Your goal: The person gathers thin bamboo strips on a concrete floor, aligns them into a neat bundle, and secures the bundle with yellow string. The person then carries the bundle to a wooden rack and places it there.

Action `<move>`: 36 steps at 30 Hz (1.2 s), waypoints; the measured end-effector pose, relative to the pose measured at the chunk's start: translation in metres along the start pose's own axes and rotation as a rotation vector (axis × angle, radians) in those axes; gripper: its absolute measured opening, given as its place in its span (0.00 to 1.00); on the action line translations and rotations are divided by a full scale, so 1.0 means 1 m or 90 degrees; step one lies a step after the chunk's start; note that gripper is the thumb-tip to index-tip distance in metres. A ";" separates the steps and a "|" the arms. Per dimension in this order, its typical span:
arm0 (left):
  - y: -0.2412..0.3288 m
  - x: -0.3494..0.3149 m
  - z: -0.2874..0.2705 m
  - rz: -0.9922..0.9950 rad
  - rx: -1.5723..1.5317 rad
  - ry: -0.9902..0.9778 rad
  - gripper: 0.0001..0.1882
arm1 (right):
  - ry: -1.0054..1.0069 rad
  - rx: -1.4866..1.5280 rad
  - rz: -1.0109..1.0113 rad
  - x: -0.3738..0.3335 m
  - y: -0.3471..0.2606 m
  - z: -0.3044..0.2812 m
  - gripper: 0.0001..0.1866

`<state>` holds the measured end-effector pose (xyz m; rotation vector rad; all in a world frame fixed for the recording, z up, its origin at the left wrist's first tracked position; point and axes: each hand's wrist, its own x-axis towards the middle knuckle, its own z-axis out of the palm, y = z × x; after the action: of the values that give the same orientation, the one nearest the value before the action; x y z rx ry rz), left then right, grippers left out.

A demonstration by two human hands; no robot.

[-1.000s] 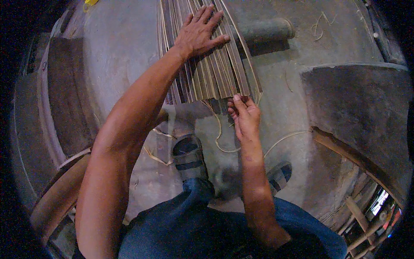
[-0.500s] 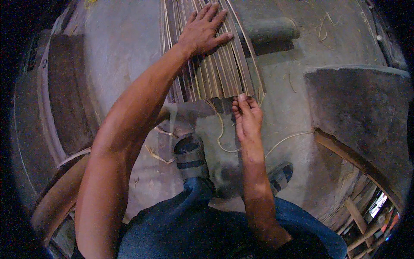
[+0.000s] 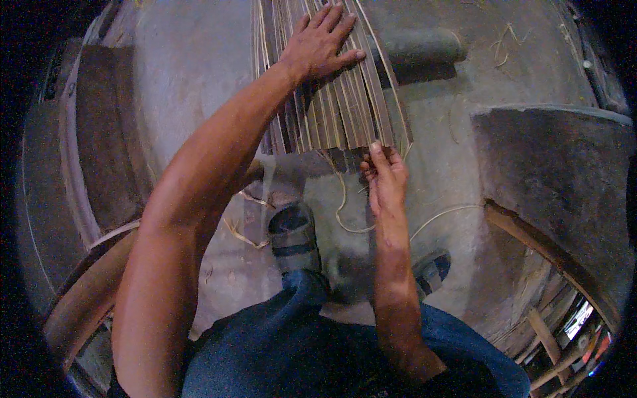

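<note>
A panel of long, narrow brown and pale strips (image 3: 332,123) laid side by side stretches away from me at the top middle. My left hand (image 3: 320,45) lies flat across the strips with its fingers spread, holding nothing. At the panel's near end, toward its right corner, my right hand (image 3: 386,171) is closed, the thumb on top and the fingers curled beneath the edge. That hand pinches the ends of the strips. From under the near edge a thin pale cord (image 3: 343,199) hangs down and curves toward my right wrist.
A dark cylinder (image 3: 424,53) lies right of the panel. Dark slabs stand at the left (image 3: 109,132) and right (image 3: 551,152). Curved wooden pieces (image 3: 524,229) flank me. My sandalled foot (image 3: 292,235) rests on the grey floor (image 3: 192,79), where loose fibre scraps (image 3: 242,235) lie.
Both hands hold nearly the same places on the panel. The whole view has shifted slightly, and the right thumb sits a little higher on the strip ends.
</note>
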<state>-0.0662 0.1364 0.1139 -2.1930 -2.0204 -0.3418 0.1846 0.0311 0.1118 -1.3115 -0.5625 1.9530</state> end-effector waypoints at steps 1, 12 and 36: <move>0.000 -0.001 0.000 -0.002 -0.002 0.004 0.37 | 0.022 0.014 -0.020 0.001 -0.003 0.000 0.09; 0.004 -0.001 -0.012 0.006 -0.007 -0.001 0.33 | 0.190 0.080 -0.143 -0.004 -0.032 0.009 0.11; -0.004 -0.008 0.028 0.019 0.260 -0.218 0.31 | -0.593 -1.311 -0.890 0.135 -0.095 0.200 0.29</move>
<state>-0.0692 0.1363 0.0847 -2.1192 -1.9819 0.4447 -0.0016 0.2011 0.1724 -0.0596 -3.1111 0.0289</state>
